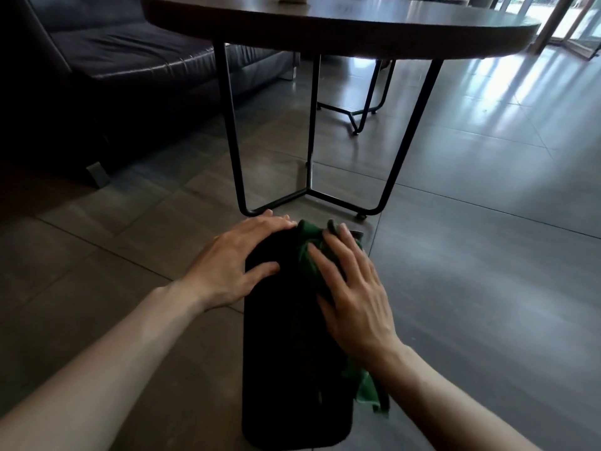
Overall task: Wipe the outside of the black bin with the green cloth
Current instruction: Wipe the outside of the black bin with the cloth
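Bin: we see the black bin [286, 336] lying on the floor tiles [471, 255].
Left hand [234, 258]: open, flat on bin, 10 o'clock side.
Right hand [354, 288]: open, pressing the green cloth [309, 242], 2 o'clock side.

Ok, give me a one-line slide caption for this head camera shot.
Left hand steadies the black bin on the floor while the right hand presses the green cloth against it.

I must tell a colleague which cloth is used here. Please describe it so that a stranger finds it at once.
In front of the round table a black bin lies on the floor. On its right side, under the right hand, is the cloth: crumpled and green, the only coloured thing here.
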Demonstrator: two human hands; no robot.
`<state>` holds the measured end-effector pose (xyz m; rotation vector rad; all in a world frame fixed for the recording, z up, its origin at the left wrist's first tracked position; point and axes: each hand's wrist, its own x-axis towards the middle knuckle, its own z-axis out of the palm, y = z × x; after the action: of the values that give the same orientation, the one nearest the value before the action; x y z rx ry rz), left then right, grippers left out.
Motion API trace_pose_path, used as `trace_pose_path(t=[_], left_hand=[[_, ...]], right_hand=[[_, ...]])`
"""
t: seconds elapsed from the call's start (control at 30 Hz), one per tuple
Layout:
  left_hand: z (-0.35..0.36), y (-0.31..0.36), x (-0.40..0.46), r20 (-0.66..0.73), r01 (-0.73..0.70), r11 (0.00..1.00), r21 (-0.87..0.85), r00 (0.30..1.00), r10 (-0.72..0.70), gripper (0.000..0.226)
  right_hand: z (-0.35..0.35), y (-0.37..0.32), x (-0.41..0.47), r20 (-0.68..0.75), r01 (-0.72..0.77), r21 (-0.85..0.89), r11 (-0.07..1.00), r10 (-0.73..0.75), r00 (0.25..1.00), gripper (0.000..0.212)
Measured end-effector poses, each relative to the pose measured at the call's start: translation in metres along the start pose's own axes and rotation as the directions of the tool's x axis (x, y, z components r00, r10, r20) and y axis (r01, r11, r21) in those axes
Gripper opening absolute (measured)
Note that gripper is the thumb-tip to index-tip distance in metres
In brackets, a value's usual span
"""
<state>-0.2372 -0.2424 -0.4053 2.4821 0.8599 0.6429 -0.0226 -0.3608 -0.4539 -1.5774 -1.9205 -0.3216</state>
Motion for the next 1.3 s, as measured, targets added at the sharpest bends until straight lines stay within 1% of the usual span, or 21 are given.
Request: trace_pose_path(t=[0.1, 0.17, 0.23, 0.27, 0.33, 0.4, 0.47, 0.53, 0.57, 0.63, 0.7, 0.73, 0.77, 0.83, 0.93, 0.97, 1.03, 1.1, 1.17, 1.23, 1.3], left_hand=[[-0.003, -0.003, 0.0, -0.002, 0.018, 1.0, 0.004, 1.0, -0.018, 0.067], [-0.004, -0.005, -0.002, 0.005, 0.025, 1.0, 0.009, 1.0, -0.025, 0.068], [-0.003, -0.004, -0.003, 0.005, 0.003, 1.0, 0.003, 1.0, -0.003, 0.068], [-0.002, -0.003, -0.003, 0.01, -0.01, 1.0, -0.001, 1.0, 0.01, 0.068], [-0.002, -0.001, -0.001, 0.016, -0.022, 1.0, -0.007, 1.0, 0.022, 0.068], [-0.003, 0.0, -0.001, 0.012, -0.024, 1.0, 0.001, 1.0, 0.024, 0.068], [-0.004, 0.001, -0.001, 0.017, -0.021, 1.0, 0.017, 1.0, 0.021, 0.069], [-0.006, 0.001, -0.002, 0.016, -0.024, 0.999, 0.034, 1.0, 0.023, 0.069], [-0.007, 0.002, -0.002, 0.014, -0.025, 0.998, 0.049, 1.0, 0.024, 0.068], [-0.008, 0.002, -0.004, 0.009, -0.024, 0.996, 0.081, 1.0, 0.023, 0.067], [-0.007, 0.004, -0.005, 0.003, -0.029, 0.997, 0.073, 1.0, 0.029, 0.067], [-0.007, 0.005, -0.005, 0.005, -0.034, 0.998, 0.06, 0.999, 0.033, 0.068], [-0.007, 0.007, -0.004, 0.013, -0.039, 0.998, 0.048, 0.999, 0.038, 0.068], [-0.008, 0.008, -0.003, 0.029, -0.04, 0.999, 0.028, 0.999, 0.039, 0.067], [-0.006, 0.011, -0.001, 0.019, -0.034, 0.999, 0.02, 0.999, 0.033, 0.068], [-0.005, 0.011, 0.0, 0.01, -0.03, 0.999, 0.022, 0.999, 0.03, 0.07], [-0.005, 0.011, 0.0, 0.001, -0.025, 0.999, 0.025, 1.0, 0.025, 0.068], [-0.008, 0.005, -0.002, 0.0, -0.005, 1.0, 0.016, 1.0, 0.005, 0.064], [-0.012, 0.0, -0.005, 0.001, 0.032, 0.999, 0.01, 0.999, -0.032, 0.065], [-0.012, 0.001, -0.006, 0.012, 0.033, 0.999, 0.0, 0.999, -0.033, 0.067], [-0.009, 0.004, -0.006, 0.024, 0.012, 1.0, -0.015, 1.0, -0.012, 0.067]], right_hand=[[0.012, -0.015, -0.048, 0.075, 0.268, 0.007, 0.963, -0.268, 0.96, 0.05], [0.013, -0.022, -0.095, 0.216, 0.521, -0.026, 0.853, -0.504, 0.836, 0.046], [0.011, -0.017, -0.111, 0.302, 0.667, -0.055, 0.743, -0.624, 0.721, 0.046], [0.01, -0.014, -0.103, 0.288, 0.669, -0.039, 0.743, -0.632, 0.719, 0.046], [0.007, -0.01, -0.069, 0.165, 0.548, 0.003, 0.836, -0.541, 0.825, 0.046], [0.003, -0.004, -0.026, 0.062, 0.312, 0.01, 0.95, -0.312, 0.948, 0.046], [0.005, -0.004, -0.005, 0.035, 0.146, -0.001, 0.989, -0.146, 0.989, 0.051], [0.013, -0.009, -0.023, 0.047, 0.252, -0.026, 0.967, -0.251, 0.967, 0.055], [0.017, -0.011, -0.044, 0.082, 0.371, -0.033, 0.928, -0.368, 0.926, 0.054], [0.022, -0.014, -0.09, 0.215, 0.625, -0.054, 0.779, -0.602, 0.769, 0.05], [0.02, -0.011, -0.111, 0.335, 0.779, -0.119, 0.616, -0.714, 0.615, 0.051], [0.019, -0.008, -0.108, 0.355, 0.807, -0.114, 0.58, -0.735, 0.578, 0.05], [0.016, -0.005, -0.096, 0.331, 0.8, -0.083, 0.594, -0.74, 0.585, 0.046], [0.008, -0.003, -0.057, 0.214, 0.708, -0.064, 0.703, -0.683, 0.698, 0.04], [0.0, 0.0, 0.005, 0.053, 0.349, -0.083, 0.933, -0.346, 0.937, 0.049], [-0.002, -0.001, 0.015, 0.046, 0.238, -0.069, 0.969, -0.235, 0.971, 0.054], [0.0, -0.006, 0.008, 0.119, 0.214, -0.041, 0.976, -0.208, 0.971, 0.068], [0.001, -0.008, -0.024, 0.276, 0.366, -0.019, 0.93, -0.347, 0.896, 0.09], [0.001, -0.006, -0.059, 0.427, 0.576, -0.025, 0.817, -0.512, 0.745, 0.099], [0.001, -0.003, -0.08, 0.466, 0.726, -0.041, 0.687, -0.63, 0.622, 0.077], [0.001, 0.001, -0.082, 0.44, 0.79, -0.034, 0.612, -0.7, 0.562, 0.061]])
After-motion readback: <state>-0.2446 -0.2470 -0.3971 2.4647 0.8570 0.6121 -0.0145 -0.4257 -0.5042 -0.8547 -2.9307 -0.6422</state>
